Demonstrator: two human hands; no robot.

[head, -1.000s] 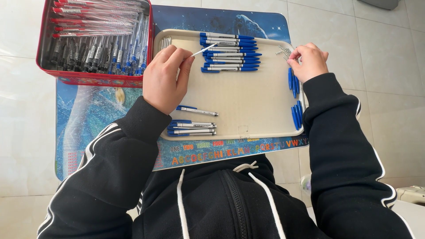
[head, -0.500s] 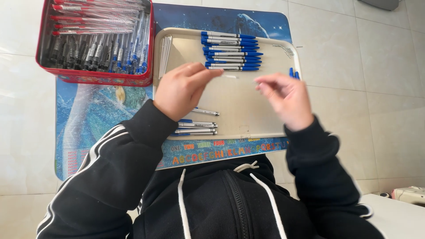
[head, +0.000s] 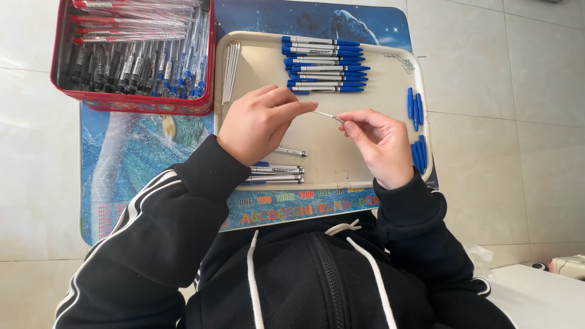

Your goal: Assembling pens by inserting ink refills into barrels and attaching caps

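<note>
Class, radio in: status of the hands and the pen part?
Left hand and right hand pinch thin pen refill over tray. Nothing between them.

Your right hand has left the blue caps at the right edge of the tray and come to mid-frame. Your left hand has lifted off the tray's left half. Both now pinch one thin refill between their fingertips, above the tray's centre.
</note>
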